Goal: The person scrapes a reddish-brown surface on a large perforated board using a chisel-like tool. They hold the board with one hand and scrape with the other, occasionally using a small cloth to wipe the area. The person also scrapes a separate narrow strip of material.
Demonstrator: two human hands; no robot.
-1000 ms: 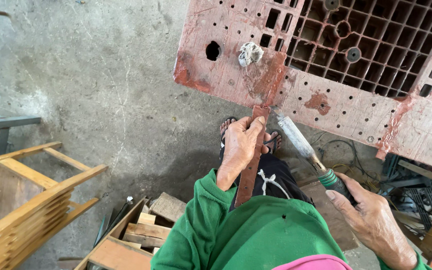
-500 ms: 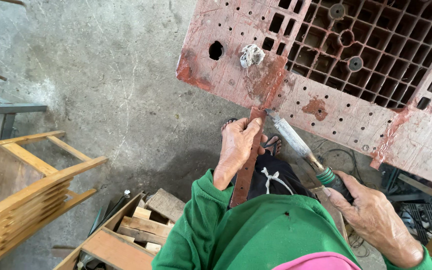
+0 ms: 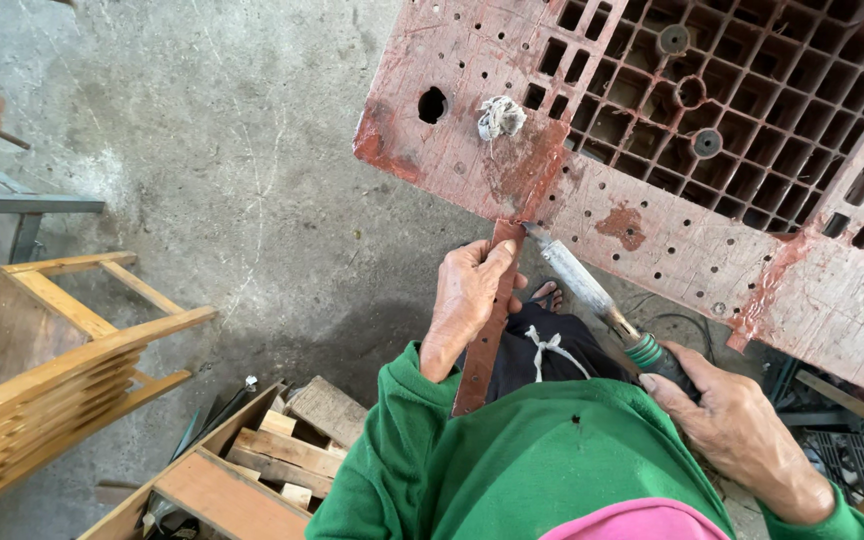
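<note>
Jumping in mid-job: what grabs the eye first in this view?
The big red perforated plastic panel fills the upper right. At its near edge the left hand holds a reddish strip upright against it, while the right hand aims a green-handled metal tool at the strip's top. Wooden frames lie lower left.

Left of the hands, well apart, a pale wooden frame point(image 3: 47, 345) lies tilted on the grey concrete floor point(image 3: 202, 150); below the left hand, a wooden box point(image 3: 222, 470) holds short offcuts point(image 3: 282, 450)
</note>
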